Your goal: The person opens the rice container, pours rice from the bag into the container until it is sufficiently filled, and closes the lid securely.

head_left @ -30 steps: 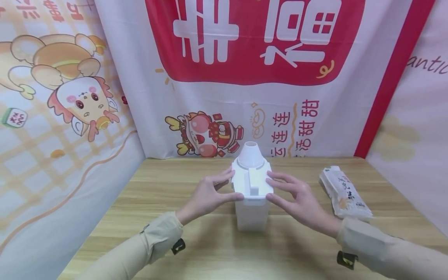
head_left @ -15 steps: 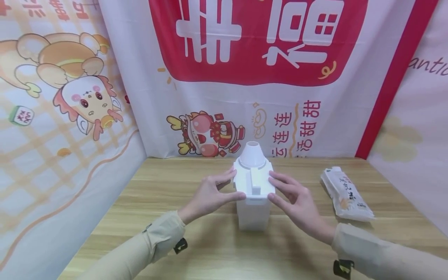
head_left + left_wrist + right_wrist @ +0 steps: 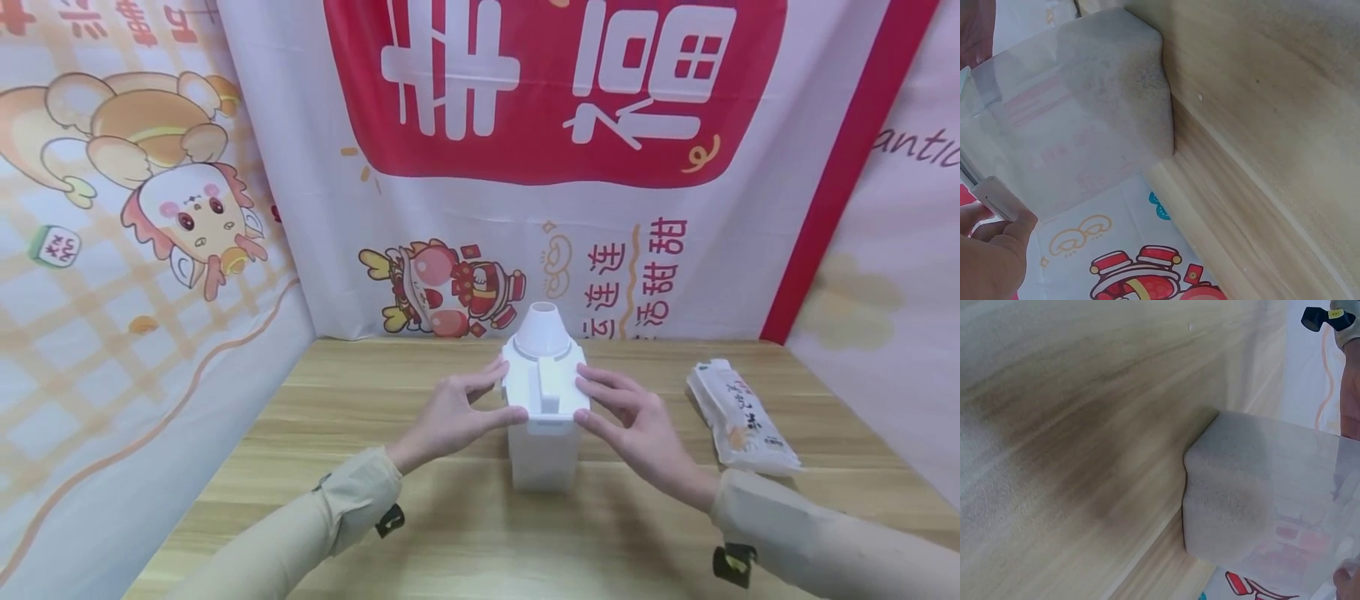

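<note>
Container (image 3: 542,454), white translucent plastic, stands upright near the middle of the wooden table (image 3: 450,533). Its white lid (image 3: 543,387) carries a cone-shaped spout cap (image 3: 538,329) at the far end. Left hand (image 3: 450,417) pinches the lid's left edge, thumb at the near corner and fingers along the side; right hand (image 3: 637,429) does the same on the right edge, fingers fairly straight but clamping. Both wear beige sleeves.

No label readable on the container; wrist views show only its frosted wall and blurred red reflections. Contents cannot be made out.

To the right, well apart, lies a sealed packet (image 3: 738,417) with dark Chinese print too small to read. Backdrop banner (image 3: 555,92) shows large white characters on red, cropped at the top; the right one reads 福. Smaller red characters below, 连连 and 甜甜, are partly hidden behind the spout cap. At far right, cut-off script reads "antic".
</note>
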A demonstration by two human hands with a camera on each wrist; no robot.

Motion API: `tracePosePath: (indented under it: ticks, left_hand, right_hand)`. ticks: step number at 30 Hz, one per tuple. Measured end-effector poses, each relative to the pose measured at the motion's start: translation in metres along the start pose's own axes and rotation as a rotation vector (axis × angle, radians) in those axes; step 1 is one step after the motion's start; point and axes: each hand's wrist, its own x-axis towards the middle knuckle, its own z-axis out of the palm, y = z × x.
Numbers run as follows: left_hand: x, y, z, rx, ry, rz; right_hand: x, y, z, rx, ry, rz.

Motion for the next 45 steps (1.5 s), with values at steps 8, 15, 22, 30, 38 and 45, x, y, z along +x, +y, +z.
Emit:
tracePosePath:
  ticks: [8,15,22,30,38,45]
  left_hand:
    - [0.011,-0.006,0.0,0.02,-0.026,0.009]
    - [0.021,-0.01,-0.002,0.014,-0.024,0.032]
    - [0.027,-0.012,-0.004,0.019,-0.022,0.042]
    - [0.034,-0.017,-0.005,0.02,-0.031,0.035]
    - [0.043,-0.02,-0.007,0.041,-0.041,0.001]
    - [0.052,-0.023,-0.005,0.091,-0.041,-0.007]
  right_hand:
    - [0.007,0.011,-0.003,0.012,-0.002,-0.016]
    - [0.015,0.015,-0.007,-0.001,-0.01,-0.021]
    - [0.023,0.016,-0.01,0.01,-0.027,-0.002]
    - [0.031,0.023,-0.012,0.015,-0.03,-0.011]
    - [0.04,0.027,-0.014,-0.034,-0.029,0.014]
    - [0.047,0.036,-0.018,-0.037,-0.036,0.025]
